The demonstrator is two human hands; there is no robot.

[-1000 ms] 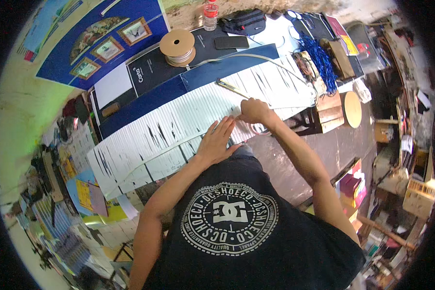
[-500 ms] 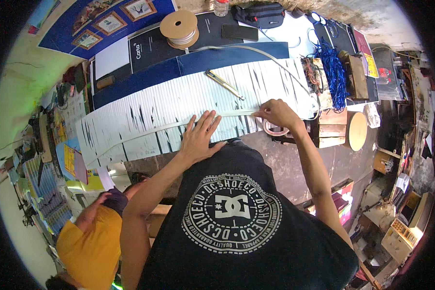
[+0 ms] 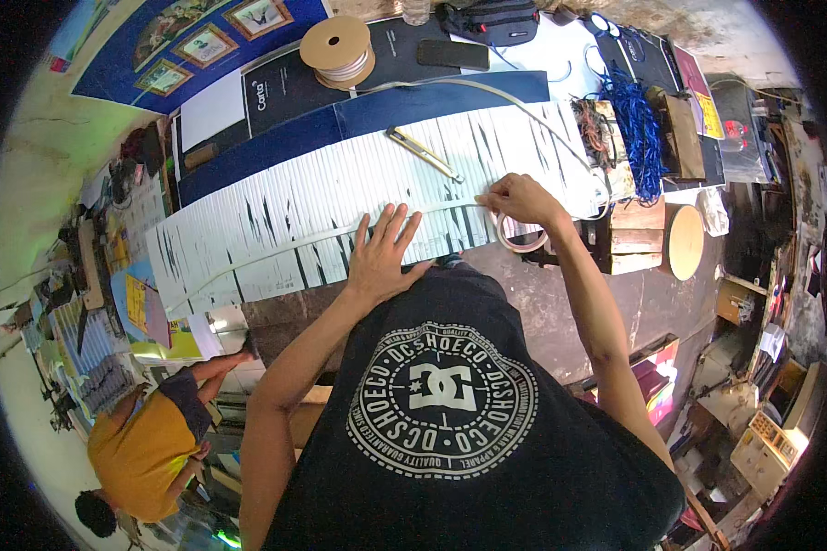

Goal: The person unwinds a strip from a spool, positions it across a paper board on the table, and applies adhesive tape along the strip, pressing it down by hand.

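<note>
The right hand (image 3: 521, 197) pinches a white strip (image 3: 450, 206), which runs leftward across the striped sheet (image 3: 317, 193); the left hand (image 3: 383, 255), fingers spread, lies over it. Beyond lies a cutter (image 3: 423, 154), with a spool (image 3: 337, 53) farther left.

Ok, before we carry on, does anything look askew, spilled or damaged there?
The row of white strips looks uneven, with ragged dark gaps between some; I can't tell if that's damage. A cutter knife lies loose across them, beyond the right hand. I see no spill.
</note>
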